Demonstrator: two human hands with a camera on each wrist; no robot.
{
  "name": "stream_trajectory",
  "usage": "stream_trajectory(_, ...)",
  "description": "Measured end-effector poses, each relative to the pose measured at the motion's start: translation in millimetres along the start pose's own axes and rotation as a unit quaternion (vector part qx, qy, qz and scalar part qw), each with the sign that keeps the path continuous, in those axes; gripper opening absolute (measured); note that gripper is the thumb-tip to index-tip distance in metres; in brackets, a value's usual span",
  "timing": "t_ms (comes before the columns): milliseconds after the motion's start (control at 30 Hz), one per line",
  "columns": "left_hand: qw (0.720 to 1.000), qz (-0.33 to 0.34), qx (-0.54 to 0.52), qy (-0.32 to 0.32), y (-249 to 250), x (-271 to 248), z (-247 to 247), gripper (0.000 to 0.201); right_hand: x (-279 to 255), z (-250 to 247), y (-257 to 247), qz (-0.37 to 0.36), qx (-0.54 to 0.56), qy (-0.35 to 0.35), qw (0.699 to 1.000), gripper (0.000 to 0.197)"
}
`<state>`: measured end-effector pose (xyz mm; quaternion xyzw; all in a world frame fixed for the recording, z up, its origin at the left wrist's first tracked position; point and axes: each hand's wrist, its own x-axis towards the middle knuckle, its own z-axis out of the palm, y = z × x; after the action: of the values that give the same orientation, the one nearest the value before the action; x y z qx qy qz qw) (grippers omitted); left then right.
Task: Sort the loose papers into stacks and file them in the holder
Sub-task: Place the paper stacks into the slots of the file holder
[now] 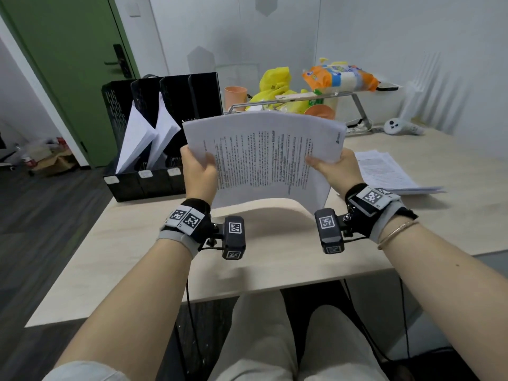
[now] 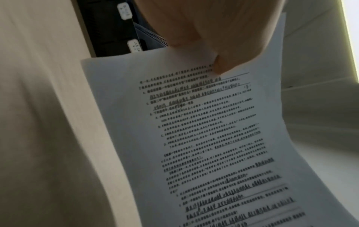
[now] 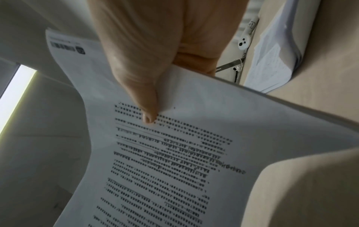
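A big green door (image 1: pixel 63 64) stands at the back left, shut, with a dark handle (image 1: pixel 115 63) on it. The walls (image 1: pixel 357 37) are white and plain. The floor (image 1: pixel 41 215) is dark grey wood. In the middle is a pale wooden table (image 1: pixel 275 257) with a smooth top. A white radiator (image 1: pixel 428 83) (tall, with thin ribs) stands by the wall at the back right. Far left on the floor sits a brown cardboard box (image 1: pixel 55 160). Soft light fills the room, and a bright strip of light (image 3: pixel 15 95) shows overhead.
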<state>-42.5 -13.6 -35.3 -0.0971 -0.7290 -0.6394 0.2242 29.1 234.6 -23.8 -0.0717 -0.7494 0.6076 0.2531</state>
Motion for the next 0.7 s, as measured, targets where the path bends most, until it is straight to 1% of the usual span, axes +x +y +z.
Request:
stream_trajectory(33,1.000,0.001,0.015,-0.003,-1.6,0.6,0.6,0.033,-0.7,0.6,3.4,0.005,-0.015,-0.011,1.000,0.027)
stream_trajectory(133,0.998,0.003,0.068,-0.001,-9.1,-3.0,1.0,0.074,-5.5,1.7,17.1,0.029,-0.082,-0.046,0.995,0.031)
stream_trajectory(200,0.995,0.023,0.097,0.014,-7.5,-6.6,0.6,0.088,-7.6,2.0,20.4,0.034,-0.086,-0.048,0.995,0.032)
stream_trajectory(300,0.986,0.046,0.159,0.019,3.9,-7.7,-0.6,0.088,-7.7,1.1,19.0,0.016,-0.085,-0.052,0.995,0.032)
stream_trajectory(433,0.976,0.041,0.215,0.010,9.2,-5.4,-4.9,0.070,-9.5,1.0,20.9,0.015,-0.075,-0.049,0.996,0.032)
stream_trajectory(467,0.975,0.044,0.215,0.013,8.3,-5.4,-5.2,0.069,-9.9,1.2,21.7,0.017,-0.070,-0.047,0.996,0.032)
stream_trajectory(500,0.977,0.052,0.206,0.019,7.0,-5.2,-5.0,0.072,-9.9,1.4,21.4,0.017,-0.069,-0.044,0.997,0.032)
stream_trajectory(600,0.981,0.087,0.170,0.040,6.4,-2.2,-4.2,0.086,-8.5,1.3,18.6,0.009,-0.067,-0.030,0.997,0.029)
stream_trajectory(633,0.981,0.087,0.171,0.040,6.6,-1.6,-4.6,0.085,-8.3,0.9,18.4,0.008,-0.066,-0.030,0.997,0.028)
stream_trajectory(700,0.977,0.078,0.196,0.035,5.8,-3.3,-6.5,0.074,-9.7,-0.2,21.3,0.012,-0.074,-0.036,0.996,0.028)
